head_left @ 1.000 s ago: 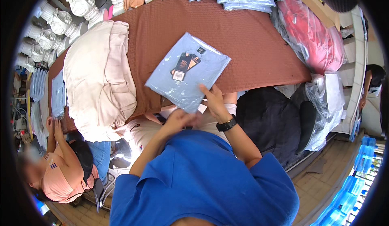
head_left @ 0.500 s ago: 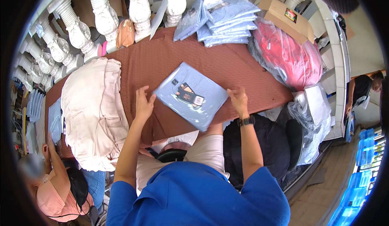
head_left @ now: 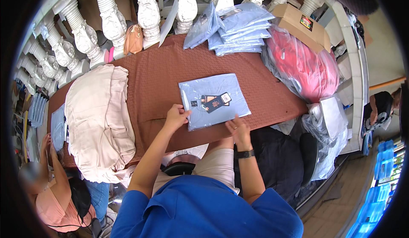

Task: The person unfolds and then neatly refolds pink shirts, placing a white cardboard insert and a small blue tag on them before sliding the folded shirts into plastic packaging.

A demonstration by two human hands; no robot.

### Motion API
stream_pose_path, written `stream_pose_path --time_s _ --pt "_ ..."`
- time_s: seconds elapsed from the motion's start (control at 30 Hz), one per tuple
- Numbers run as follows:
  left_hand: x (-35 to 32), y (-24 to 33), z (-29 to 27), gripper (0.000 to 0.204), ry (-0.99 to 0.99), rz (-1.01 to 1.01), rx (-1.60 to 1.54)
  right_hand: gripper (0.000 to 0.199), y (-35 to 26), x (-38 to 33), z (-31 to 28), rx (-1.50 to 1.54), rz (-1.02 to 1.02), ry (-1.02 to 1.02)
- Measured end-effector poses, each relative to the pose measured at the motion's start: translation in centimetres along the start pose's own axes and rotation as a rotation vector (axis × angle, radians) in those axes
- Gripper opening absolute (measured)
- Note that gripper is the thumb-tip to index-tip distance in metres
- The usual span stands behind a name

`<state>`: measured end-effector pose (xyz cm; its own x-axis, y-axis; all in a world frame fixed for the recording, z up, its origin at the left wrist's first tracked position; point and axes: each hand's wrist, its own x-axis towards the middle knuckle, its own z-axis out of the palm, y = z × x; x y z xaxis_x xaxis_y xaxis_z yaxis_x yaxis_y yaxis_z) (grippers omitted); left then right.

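In front of me a folded light blue garment in a clear plastic bag (head_left: pixel 223 86) lies flat on the brown-covered table (head_left: pixel 162 80). Dark tags with orange and white parts (head_left: pixel 216 102) show through the plastic at its middle. My left hand (head_left: pixel 175 117) has its left edge between thumb and fingers, near the lower left corner. At the lower edge, toward the right, my right hand (head_left: pixel 240 131) touches the bag with its fingers stretched out.
A stack of similar bagged blue garments (head_left: pixel 240 24) sits at the back. Cream cloth (head_left: pixel 98 118) is heaped at left, red items in plastic (head_left: pixel 300 63) at right, under a cardboard box (head_left: pixel 302 27). White balusters (head_left: pixel 113 16) line the back. Another person (head_left: pixel 64 199) works at far left.
The bagged garment has turned counterclockwise and shifted right. My left hand has moved right onto its edge; my right hand has come down and left to its lower edge.
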<state>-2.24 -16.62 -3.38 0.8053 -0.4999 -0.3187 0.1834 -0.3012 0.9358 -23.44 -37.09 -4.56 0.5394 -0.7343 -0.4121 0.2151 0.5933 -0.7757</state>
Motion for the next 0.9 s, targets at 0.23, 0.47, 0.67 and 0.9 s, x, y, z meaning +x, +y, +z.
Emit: stream_pose_path --time_s 0.23,0.47,0.67,0.9 --pt "-2.9 0.3 2.5 0.042 -0.008 0.126 0.124 0.05 2.4 -0.5 5.2 0.089 0.136 -0.236" --pt "-6.1 -1.2 -2.6 0.025 0.306 0.521 0.321 0.044 -0.8 3.8 6.4 0.148 0.134 -0.344" --pt "-8.0 -2.1 -6.1 0.02 0.42 0.565 0.404 0.04 -0.8 4.8 7.8 0.113 0.004 -0.23" --pt "-8.2 -2.6 -6.4 0.019 0.414 0.667 0.452 0.037 -1.7 3.1 7.2 0.155 -0.074 -0.274"
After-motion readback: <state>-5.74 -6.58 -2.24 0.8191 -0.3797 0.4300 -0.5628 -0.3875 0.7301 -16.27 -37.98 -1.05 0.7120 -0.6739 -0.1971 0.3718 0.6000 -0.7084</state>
